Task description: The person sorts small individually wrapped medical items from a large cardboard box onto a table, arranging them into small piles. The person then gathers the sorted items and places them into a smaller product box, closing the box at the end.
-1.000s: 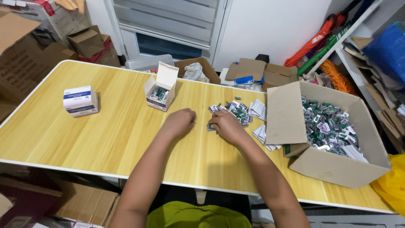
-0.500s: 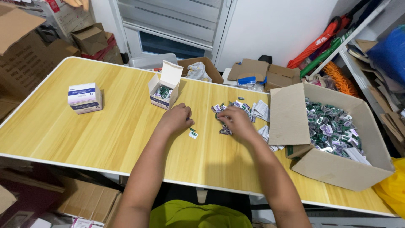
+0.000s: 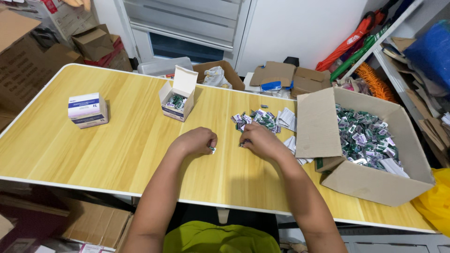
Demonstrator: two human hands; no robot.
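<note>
The left hand (image 3: 197,140) is curled shut on a small green-and-white packet (image 3: 213,149), and the right hand (image 3: 259,139) rests closed at the edge of the loose packet pile (image 3: 255,119) mid-table; sorting seems underway, with the small open box (image 3: 177,100) the likely destination, needing a short reach

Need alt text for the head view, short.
Two bare hands rest on a light wooden table: the left hand pinches a small sachet, and the right hand touches a pile of small sachets. Nearby stand a small open carton, a closed carton and a large cardboard box full of sachets.
</note>
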